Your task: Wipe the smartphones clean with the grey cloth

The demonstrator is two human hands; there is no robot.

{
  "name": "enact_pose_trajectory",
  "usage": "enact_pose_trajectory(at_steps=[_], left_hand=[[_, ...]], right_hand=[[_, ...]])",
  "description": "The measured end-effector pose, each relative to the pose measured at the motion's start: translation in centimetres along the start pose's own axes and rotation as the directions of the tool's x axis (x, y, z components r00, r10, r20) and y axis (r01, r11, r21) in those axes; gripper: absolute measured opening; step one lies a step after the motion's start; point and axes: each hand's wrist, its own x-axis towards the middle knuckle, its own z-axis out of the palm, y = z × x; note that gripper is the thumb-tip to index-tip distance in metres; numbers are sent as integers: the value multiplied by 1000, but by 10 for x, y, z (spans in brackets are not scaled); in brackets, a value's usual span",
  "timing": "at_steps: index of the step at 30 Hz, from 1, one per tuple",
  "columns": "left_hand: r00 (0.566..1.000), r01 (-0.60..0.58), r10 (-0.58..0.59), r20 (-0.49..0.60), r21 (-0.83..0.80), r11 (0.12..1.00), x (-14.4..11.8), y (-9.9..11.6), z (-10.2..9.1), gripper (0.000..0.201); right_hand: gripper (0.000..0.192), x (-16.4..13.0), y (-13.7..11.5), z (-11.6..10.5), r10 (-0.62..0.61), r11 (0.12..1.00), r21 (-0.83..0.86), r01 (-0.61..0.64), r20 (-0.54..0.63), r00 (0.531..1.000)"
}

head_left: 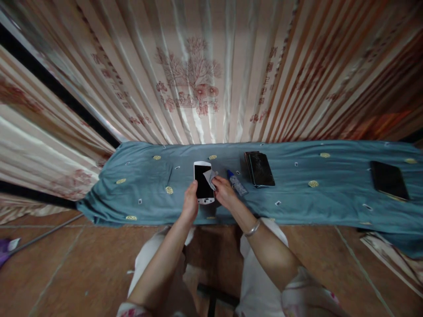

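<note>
My left hand [191, 203] grips the left edge of a white phone [202, 181] with a dark screen, holding it above the blue cloth [297, 198]. My right hand [223, 192] pinches a small grey wipe [210, 177] and presses it against the phone's right side. A silver bangle [253, 228] circles my right wrist. Just right of that hand a small clear bottle with a blue cap [236, 183] lies on the cloth.
A stack of dark phones [259, 169], the top one with a cracked screen, lies to the right of the bottle. Another dark phone [388, 179] rests at the far right. Patterned curtains hang behind. Brown tiled floor lies below, with my knees in light trousers.
</note>
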Motion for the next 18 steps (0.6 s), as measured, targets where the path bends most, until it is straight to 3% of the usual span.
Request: enact_pose_trajectory(at_steps=[3,8,10,14,18], left_hand=[[986,-163,164,4,100,981,4,3,-6,21],[950,-298,313,-8,284,911,4,15,-10,36],[931,-351,361,46,381,855,1,19,-8,34],[925,-372,354,135,505,779,-4,19,-3,40],[952,-306,259,164,556,773,-4,8,-5,50]], right_hand=[[18,-8,-2,3,17,1000,-10,-17,25,1000],[22,-16,-3,2,5,1000,-17,-4,61,998],[21,-16,-3,0,-6,1000,-23,8,54,999],[22,-14,-2,-3,-72,993,-90,74,28,997],[30,-16,4,-2,-168,952,-240,190,109,980]])
